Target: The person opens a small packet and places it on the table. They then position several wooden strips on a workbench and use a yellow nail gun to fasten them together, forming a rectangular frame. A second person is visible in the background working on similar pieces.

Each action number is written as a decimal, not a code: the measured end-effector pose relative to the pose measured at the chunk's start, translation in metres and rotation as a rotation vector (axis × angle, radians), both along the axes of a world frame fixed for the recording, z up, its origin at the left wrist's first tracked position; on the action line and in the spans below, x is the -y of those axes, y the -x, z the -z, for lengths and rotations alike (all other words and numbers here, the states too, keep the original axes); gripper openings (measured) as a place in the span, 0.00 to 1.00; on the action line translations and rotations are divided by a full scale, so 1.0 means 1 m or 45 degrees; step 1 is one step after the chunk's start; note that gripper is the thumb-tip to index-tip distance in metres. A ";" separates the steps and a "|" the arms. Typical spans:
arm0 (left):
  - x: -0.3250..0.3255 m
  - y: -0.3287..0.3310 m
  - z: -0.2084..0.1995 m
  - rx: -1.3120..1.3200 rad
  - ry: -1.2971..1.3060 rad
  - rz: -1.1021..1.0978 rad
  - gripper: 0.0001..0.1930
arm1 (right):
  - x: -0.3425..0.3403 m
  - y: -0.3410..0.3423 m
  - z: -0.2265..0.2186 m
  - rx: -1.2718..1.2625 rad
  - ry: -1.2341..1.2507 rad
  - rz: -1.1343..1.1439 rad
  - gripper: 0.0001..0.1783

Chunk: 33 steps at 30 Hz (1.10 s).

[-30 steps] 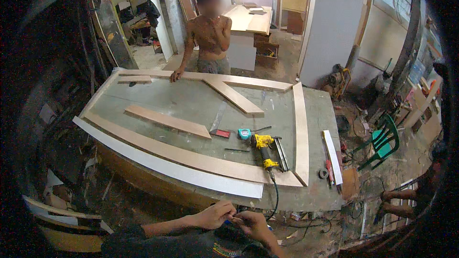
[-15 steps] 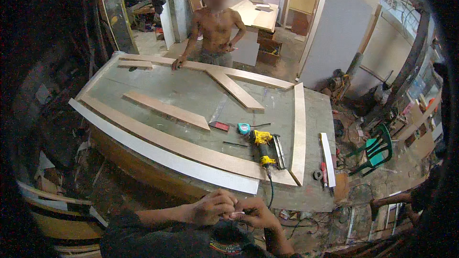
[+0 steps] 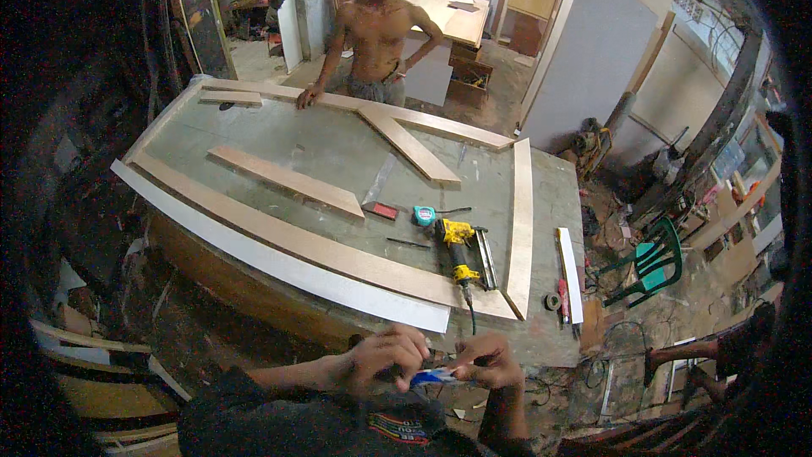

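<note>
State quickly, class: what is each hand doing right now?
Left hand: closed, pinching one end of the small blue object.
Right hand: closed on its other end.

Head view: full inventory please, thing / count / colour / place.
Workbench: 1, grey-green top, centre.
Long boards: 2, one white along the near edge, one tan just behind it.
Shorter tan planks: several; one lying mid-table, one along the right edge, more at the far edge.
Nail gun: 1, yellow and black, right of centre.
Tape measure: 1, teal, beside the nail gun.
Small flat block: 1, red, mid-table.
White strip: 1, right end of the bench.
Plastic chair: 1, green, floor on the right.
Co-worker: 1, standing at the far side, one hand on the bench.
Left hand and right hand: together at the bottom, fingers on a small blue object.
</note>
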<state>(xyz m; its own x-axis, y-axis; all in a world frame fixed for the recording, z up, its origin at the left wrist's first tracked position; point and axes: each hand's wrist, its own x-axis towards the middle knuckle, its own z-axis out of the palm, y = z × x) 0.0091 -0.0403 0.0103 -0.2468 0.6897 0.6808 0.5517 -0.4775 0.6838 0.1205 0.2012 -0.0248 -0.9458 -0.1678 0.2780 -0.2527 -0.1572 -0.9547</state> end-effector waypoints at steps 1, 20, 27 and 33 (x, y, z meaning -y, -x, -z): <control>-0.002 0.005 0.002 0.081 -0.003 -0.030 0.12 | 0.000 -0.002 -0.002 -0.003 -0.041 0.050 0.08; -0.037 -0.014 0.040 -0.083 0.531 -0.480 0.10 | 0.058 -0.034 0.011 -0.165 -0.285 1.001 0.07; -0.030 -0.028 0.051 -0.042 0.564 -0.313 0.18 | 0.084 -0.049 0.041 -0.207 -0.307 1.253 0.07; -0.046 -0.007 0.070 -0.180 0.644 0.021 0.06 | 0.077 -0.078 0.046 0.127 -0.327 1.250 0.08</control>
<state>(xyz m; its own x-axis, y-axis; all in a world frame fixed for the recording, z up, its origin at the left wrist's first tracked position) 0.0157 0.0052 -0.0597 -0.1626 0.9439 0.2875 0.6504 -0.1166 0.7505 0.1988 0.1240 -0.0705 -0.7149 0.6510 0.2553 -0.0771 0.2895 -0.9541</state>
